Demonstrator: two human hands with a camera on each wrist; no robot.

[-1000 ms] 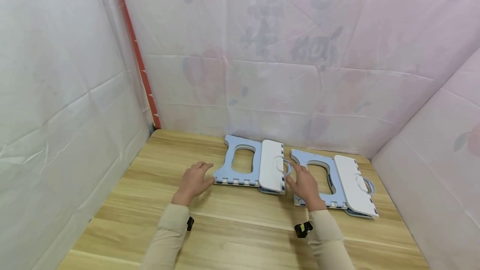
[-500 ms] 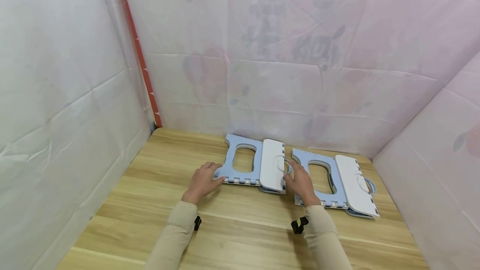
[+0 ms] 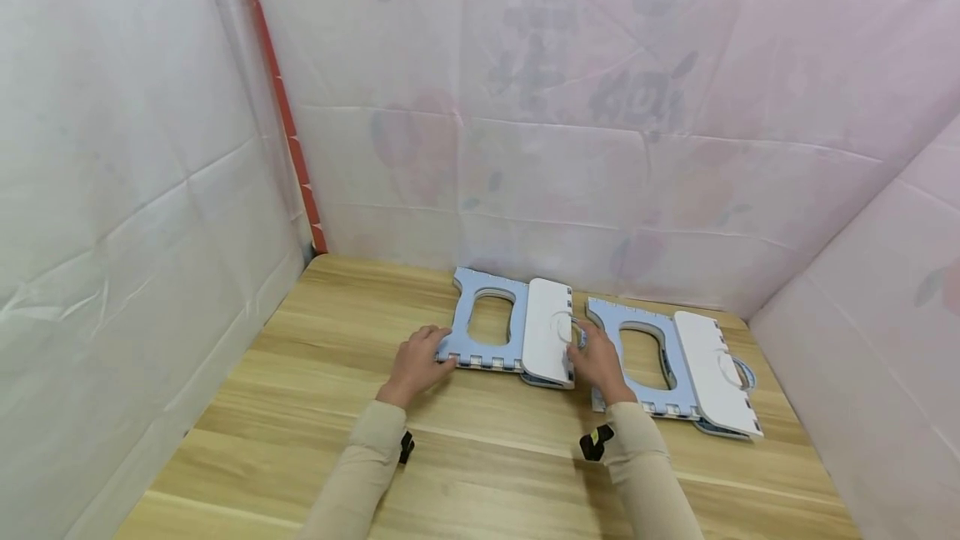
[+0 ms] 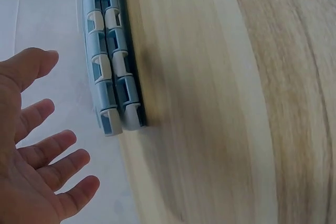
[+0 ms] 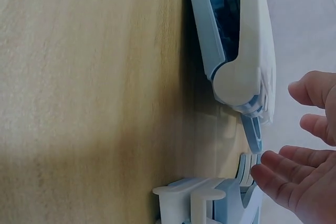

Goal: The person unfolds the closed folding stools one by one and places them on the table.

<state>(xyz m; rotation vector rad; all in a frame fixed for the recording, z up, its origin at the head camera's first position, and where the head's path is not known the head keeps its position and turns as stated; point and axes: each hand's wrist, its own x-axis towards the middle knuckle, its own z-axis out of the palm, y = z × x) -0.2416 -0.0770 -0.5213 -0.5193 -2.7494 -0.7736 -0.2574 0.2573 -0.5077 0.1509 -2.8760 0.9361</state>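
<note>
Two folding step stools lie folded flat on the wooden table, each with a blue leg frame, a white top and a loop handle. My left hand [image 3: 415,362] is at the near left corner of the left folding stool [image 3: 546,332], its fingers spread. In the left wrist view, those fingers stand a little apart from the stool's jointed edge [image 4: 105,51]. My right hand [image 3: 600,361] is at the same stool's handle end, fingers loosely bent. The right wrist view has its fingertips close to the handle [image 5: 252,135]. The right folding stool [image 3: 712,365] lies partly behind that hand.
The wooden table [image 3: 487,473] backs onto a pale sheet wall [image 3: 540,190] close behind both stools. More sheeting hangs at the left and right, with a red strip [image 3: 288,127] in the back left corner. A narrow gap separates the stools.
My left hand has moved right, up to the left stool's near corner. My right hand has shifted slightly left toward its handle. Both stools lie where they were.
</note>
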